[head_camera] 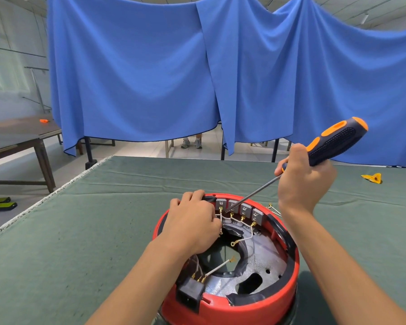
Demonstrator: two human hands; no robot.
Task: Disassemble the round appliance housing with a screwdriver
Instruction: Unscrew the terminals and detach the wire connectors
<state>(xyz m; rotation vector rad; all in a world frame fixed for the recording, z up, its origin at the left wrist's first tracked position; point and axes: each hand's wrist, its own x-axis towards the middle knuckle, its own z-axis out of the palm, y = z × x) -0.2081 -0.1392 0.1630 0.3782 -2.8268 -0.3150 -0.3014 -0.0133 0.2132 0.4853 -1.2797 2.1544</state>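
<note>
Nearest the camera, a round red housing (pixel 284 299) sits open side up on the green-covered tabletop (pixel 92 231), with a black power socket (pixel 189 293) set in its near rim. Inside it lie a grey metal plate (pixel 263 261) with cut-outs and several white wires (pixel 217 268) ending in brass terminals. The left hand (pixel 193 225) rests on the housing's far left rim, fingers curled over the edge and into the wiring there; whether that grip pinches a wire cannot be told, since the fingertips are hidden. Just right of it, along the far inner wall, stands a row of four grey terminal blocks (pixel 238 208). The thin steel shaft of a screwdriver (pixel 335 141) slants down from the upper right, and its tip meets the row between the first and second blocks, beside the left hand's knuckles. The right hand (pixel 302 179) hovers above and beyond the housing's far right rim, its grip clamped round the lower end of the black and orange handle, the rest of the handle jutting up and right past the fingers. Farther off on the tabletop, well to the right, lies a small yellow piece (pixel 372 178). Beyond the tabletop hangs a blue curtain (pixel 138 73), and at far left stands a brown table (pixel 21 134) with a small orange object (pixel 43 121).
</note>
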